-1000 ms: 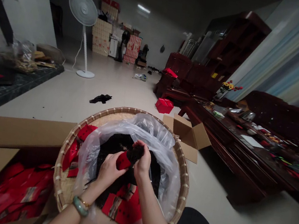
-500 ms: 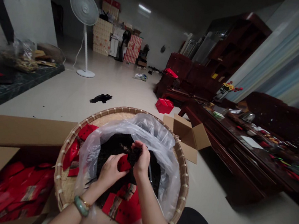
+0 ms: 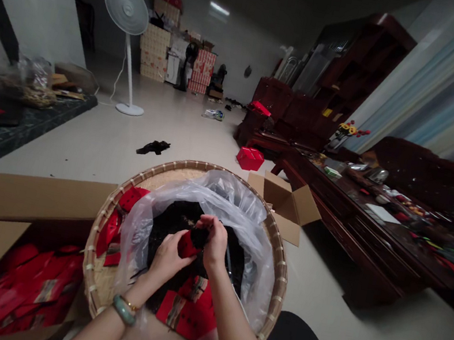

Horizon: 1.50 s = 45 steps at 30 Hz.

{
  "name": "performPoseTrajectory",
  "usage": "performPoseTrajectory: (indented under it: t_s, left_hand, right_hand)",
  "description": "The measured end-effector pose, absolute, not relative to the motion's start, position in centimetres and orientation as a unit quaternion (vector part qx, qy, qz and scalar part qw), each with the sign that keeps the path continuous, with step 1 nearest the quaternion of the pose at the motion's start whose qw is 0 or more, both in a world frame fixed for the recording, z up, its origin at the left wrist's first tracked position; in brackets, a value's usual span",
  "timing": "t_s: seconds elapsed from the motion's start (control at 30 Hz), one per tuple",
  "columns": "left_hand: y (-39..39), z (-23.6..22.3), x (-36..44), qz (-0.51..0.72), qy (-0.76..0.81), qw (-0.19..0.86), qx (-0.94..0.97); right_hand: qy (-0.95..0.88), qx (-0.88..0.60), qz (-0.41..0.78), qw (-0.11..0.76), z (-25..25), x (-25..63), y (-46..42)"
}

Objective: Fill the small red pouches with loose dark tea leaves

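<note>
My left hand (image 3: 168, 254) is closed around a small red packet (image 3: 186, 246), holding it tilted with its mouth toward my right hand. My right hand (image 3: 217, 245) is curled around a clump of dark loose leaves (image 3: 198, 238) at that mouth. Under both hands, a clear plastic bag (image 3: 135, 230) lies open, with a heap of the same dark leaves (image 3: 172, 216) inside. Several flat red packets (image 3: 187, 318) with a patterned band rest at the near side of the heap. The bag sits in a round woven bamboo basket (image 3: 280, 285).
Left of the basket, an open cardboard box (image 3: 46, 199) holds many red packets (image 3: 25, 292). More red packets (image 3: 132, 198) lie along the basket's left edge. Beyond it are another open carton (image 3: 306, 207), a red box (image 3: 250, 159), a standing fan (image 3: 128, 70) and a dark wooden table (image 3: 346, 214).
My right hand has tipped closer to the red packet, and the clump of dark leaves now sits lower, at the packet's mouth. My left hand has barely moved.
</note>
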<state>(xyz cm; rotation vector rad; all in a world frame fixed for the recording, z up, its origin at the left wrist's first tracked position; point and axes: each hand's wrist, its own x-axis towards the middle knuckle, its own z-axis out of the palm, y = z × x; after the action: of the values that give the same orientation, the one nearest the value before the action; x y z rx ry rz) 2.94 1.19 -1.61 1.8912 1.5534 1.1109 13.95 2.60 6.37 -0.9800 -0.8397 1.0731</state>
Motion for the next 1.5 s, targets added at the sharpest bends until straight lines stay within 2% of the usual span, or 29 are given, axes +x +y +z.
performPoseTrajectory:
  t_s: [0.27, 0.47, 0.57, 0.63, 0.77, 0.83, 0.97, 1.17, 1.5]
  left_hand:
    - [1.2, -1.2, 2.9, 0.399, 0.576, 0.243, 0.671]
    - [1.6, -1.6, 2.6, 0.436, 0.579, 0.226, 0.651]
    - [1.8, -1.8, 2.3, 0.452, 0.589, 0.215, 0.635]
    - [1.9, -1.9, 2.2, 0.455, 0.591, 0.211, 0.632]
    - [2.0, -2.0, 2.1, 0.449, 0.597, 0.206, 0.632]
    - [2.0, -2.0, 2.1, 0.449, 0.600, 0.203, 0.630]
    - [1.5, -1.9, 2.6, 0.455, 0.582, 0.186, 0.648]
    - [0.9, -1.4, 3.0, 0.456, 0.549, 0.170, 0.680]
    - [0.7, -1.4, 2.7, 0.457, 0.545, 0.163, 0.684]
  right_hand:
    - [-0.414, -0.431, 0.498, 0.628, 6.2, 13.6, 2.4]
    - [-0.322, -0.374, 0.506, 0.707, 6.4, 14.4, 2.8]
    - [-0.295, -0.375, 0.513, 0.714, 5.9, 15.6, 2.9]
    - [-0.321, -0.426, 0.513, 0.672, 5.2, 16.6, 2.7]
    - [-0.466, -0.556, 0.450, 0.520, 3.3, 18.3, 2.1]
    - [-0.511, -0.576, 0.397, 0.500, 2.7, 18.6, 1.6]
    - [-0.549, -0.545, 0.349, 0.529, 3.0, 17.7, 0.8]
    - [-0.628, -0.507, 0.313, 0.500, 4.1, 15.9, 0.4]
    - [-0.565, -0.533, 0.280, 0.564, 4.9, 16.3, 0.2]
